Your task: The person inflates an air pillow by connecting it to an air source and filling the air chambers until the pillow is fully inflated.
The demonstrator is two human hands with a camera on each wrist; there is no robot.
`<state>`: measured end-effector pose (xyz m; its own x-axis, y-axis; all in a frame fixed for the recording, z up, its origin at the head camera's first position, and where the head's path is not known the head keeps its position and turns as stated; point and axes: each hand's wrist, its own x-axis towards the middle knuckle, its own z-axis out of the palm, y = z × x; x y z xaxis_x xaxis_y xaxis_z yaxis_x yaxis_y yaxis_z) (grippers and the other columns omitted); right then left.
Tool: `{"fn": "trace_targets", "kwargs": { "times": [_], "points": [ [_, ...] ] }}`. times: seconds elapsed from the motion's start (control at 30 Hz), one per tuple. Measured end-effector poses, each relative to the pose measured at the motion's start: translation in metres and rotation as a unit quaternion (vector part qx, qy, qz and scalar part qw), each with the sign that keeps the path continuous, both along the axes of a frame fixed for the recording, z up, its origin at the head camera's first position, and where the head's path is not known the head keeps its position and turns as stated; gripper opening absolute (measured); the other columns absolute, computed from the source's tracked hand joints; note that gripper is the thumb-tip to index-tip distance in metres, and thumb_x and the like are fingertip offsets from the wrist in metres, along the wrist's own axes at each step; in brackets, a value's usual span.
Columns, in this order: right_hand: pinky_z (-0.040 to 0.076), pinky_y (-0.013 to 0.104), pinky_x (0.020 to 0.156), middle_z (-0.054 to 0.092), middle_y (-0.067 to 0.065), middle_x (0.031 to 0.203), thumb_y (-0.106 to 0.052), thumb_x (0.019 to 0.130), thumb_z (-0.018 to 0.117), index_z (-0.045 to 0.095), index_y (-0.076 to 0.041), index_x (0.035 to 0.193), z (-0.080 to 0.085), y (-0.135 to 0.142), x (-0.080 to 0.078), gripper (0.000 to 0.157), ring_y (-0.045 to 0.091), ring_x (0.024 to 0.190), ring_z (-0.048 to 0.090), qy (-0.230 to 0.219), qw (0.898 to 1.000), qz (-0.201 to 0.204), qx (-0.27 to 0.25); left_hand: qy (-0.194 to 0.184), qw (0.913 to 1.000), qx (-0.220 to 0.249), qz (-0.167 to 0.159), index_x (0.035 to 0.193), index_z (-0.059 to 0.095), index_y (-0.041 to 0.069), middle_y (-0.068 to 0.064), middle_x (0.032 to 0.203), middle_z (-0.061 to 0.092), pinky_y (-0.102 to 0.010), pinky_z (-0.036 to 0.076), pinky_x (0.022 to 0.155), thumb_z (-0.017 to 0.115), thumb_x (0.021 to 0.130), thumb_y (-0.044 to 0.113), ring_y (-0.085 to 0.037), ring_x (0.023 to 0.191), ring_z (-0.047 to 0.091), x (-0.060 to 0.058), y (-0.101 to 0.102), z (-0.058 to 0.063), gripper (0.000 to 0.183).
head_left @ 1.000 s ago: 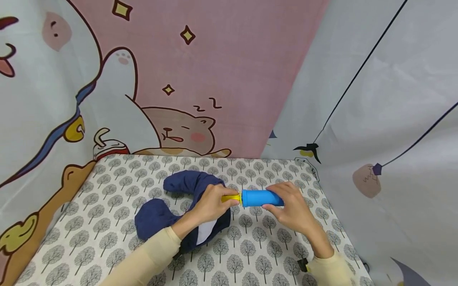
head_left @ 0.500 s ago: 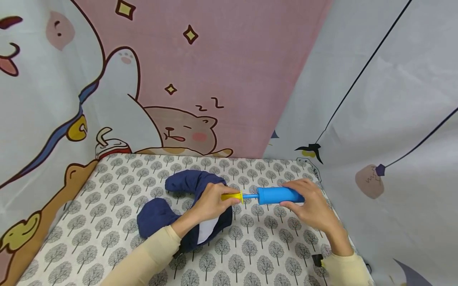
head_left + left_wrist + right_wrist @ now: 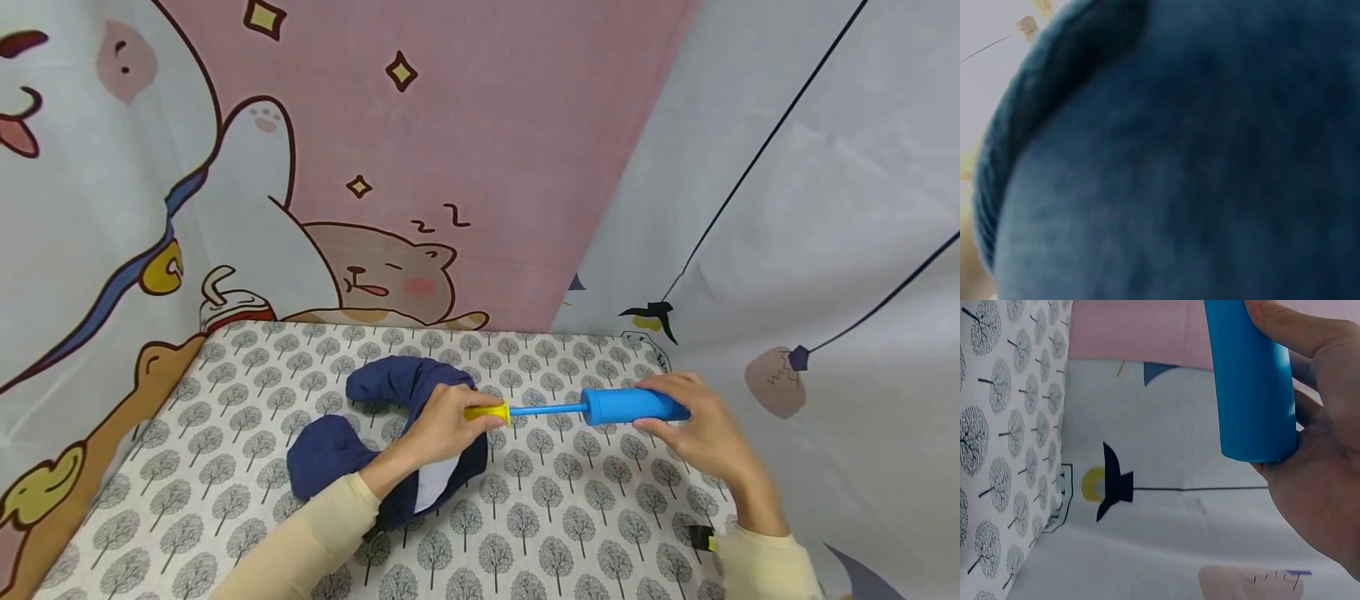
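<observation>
A hand air pump [image 3: 551, 409] is stretched level between my hands, its thin blue rod drawn out of the blue barrel [image 3: 618, 406]. My left hand [image 3: 442, 425] grips the yellow handle [image 3: 489, 412]. The barrel's far end is held by my right hand [image 3: 701, 425], thumb below and fingers above; the right wrist view shows the barrel's end [image 3: 1257, 419] in that hand. Under my left hand and forearm lies a navy U-shaped neck pillow [image 3: 330, 458] with a white patch [image 3: 437, 483]. In the left wrist view its dark blue cloth [image 3: 1179, 187] fills most of the picture.
The table cover [image 3: 247, 500] is white with a grey tree print. A pink and white cartoon curtain [image 3: 510, 167] stands behind it, and a pale curtain [image 3: 862, 292] closes the right side near my right hand.
My right hand has moved right with the barrel, and the rod, hidden a second ago, now shows at length. The left hand holds the handle in nearly the same place; the pillow stays put.
</observation>
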<state>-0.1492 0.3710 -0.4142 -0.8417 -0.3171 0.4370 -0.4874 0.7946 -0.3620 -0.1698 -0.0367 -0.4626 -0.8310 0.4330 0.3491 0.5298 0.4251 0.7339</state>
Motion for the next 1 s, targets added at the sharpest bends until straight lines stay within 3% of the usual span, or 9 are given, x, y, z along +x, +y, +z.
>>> {"fn": "trace_targets", "kwargs": {
  "times": [0.13, 0.33, 0.43, 0.6, 0.67, 0.83, 1.0],
  "points": [
    [0.056, 0.073, 0.098, 0.071, 0.018, 0.142, -0.016, 0.085, 0.101, 0.077, -0.013, 0.141, 0.005, 0.011, 0.002, 0.062, 0.031, 0.128, 0.058, -0.023, 1.0, -0.013, -0.015, 0.01, 0.9999, 0.007, -0.002, 0.128, 0.087, 0.01, -0.007, 0.108, 0.088, -0.021, 0.05, 0.064, 0.087, 0.101, 0.02, -0.006, 0.077, 0.058, -0.001, 0.0, -0.001, 0.029],
    [0.054, 0.08, 0.095, 0.07, 0.021, 0.143, -0.014, 0.085, 0.101, 0.077, -0.012, 0.141, 0.008, 0.02, 0.004, 0.061, 0.039, 0.128, 0.06, -0.022, 1.0, -0.015, -0.011, 0.006, 1.0, 0.006, -0.003, 0.129, 0.087, 0.01, -0.007, 0.109, 0.088, -0.021, 0.05, 0.064, 0.087, 0.101, 0.019, -0.006, 0.077, 0.058, -0.001, 0.0, -0.001, 0.029],
    [0.057, 0.076, 0.094, 0.072, 0.02, 0.141, -0.015, 0.084, 0.102, 0.077, -0.013, 0.139, 0.008, 0.018, 0.005, 0.061, 0.037, 0.126, 0.062, -0.013, 1.0, -0.012, 0.001, 0.001, 1.0, 0.003, -0.001, 0.13, 0.086, 0.01, -0.007, 0.111, 0.088, -0.021, 0.05, 0.065, 0.087, 0.101, 0.02, -0.006, 0.077, 0.057, -0.001, 0.001, 0.0, 0.03],
    [0.058, 0.039, 0.096, 0.078, 0.013, 0.134, -0.016, 0.08, 0.104, 0.081, -0.013, 0.135, 0.006, 0.006, 0.005, 0.06, 0.02, 0.121, 0.063, 0.023, 0.999, -0.005, 0.023, 0.004, 1.0, 0.007, -0.002, 0.129, 0.086, 0.01, -0.007, 0.111, 0.088, -0.021, 0.049, 0.065, 0.087, 0.101, 0.018, -0.006, 0.077, 0.057, 0.0, 0.001, 0.001, 0.03],
    [0.056, 0.033, 0.094, 0.08, 0.011, 0.132, -0.016, 0.079, 0.105, 0.081, -0.013, 0.135, 0.005, 0.0, 0.006, 0.061, 0.015, 0.119, 0.062, 0.037, 0.999, 0.0, 0.03, 0.006, 0.9999, 0.011, -0.004, 0.128, 0.087, 0.01, -0.008, 0.11, 0.088, -0.021, 0.05, 0.064, 0.087, 0.101, 0.018, -0.005, 0.077, 0.057, 0.0, 0.001, 0.001, 0.029],
    [0.06, 0.044, 0.089, 0.082, 0.01, 0.129, -0.016, 0.078, 0.104, 0.081, -0.01, 0.133, 0.002, -0.014, 0.005, 0.06, 0.02, 0.117, 0.065, 0.058, 0.997, 0.014, 0.043, 0.006, 0.9998, 0.016, -0.005, 0.127, 0.087, 0.008, -0.009, 0.107, 0.087, -0.021, 0.05, 0.064, 0.087, 0.101, 0.018, -0.005, 0.077, 0.058, 0.001, 0.001, 0.002, 0.028],
    [0.06, 0.044, 0.088, 0.084, 0.009, 0.124, -0.017, 0.077, 0.105, 0.082, -0.008, 0.129, 0.0, -0.029, 0.004, 0.058, 0.023, 0.112, 0.068, 0.07, 0.996, 0.029, 0.04, 0.008, 0.9999, 0.013, -0.001, 0.127, 0.087, 0.006, -0.009, 0.107, 0.087, -0.021, 0.052, 0.066, 0.087, 0.101, 0.017, -0.007, 0.08, 0.061, 0.001, 0.001, 0.001, 0.028]
  ]
}}
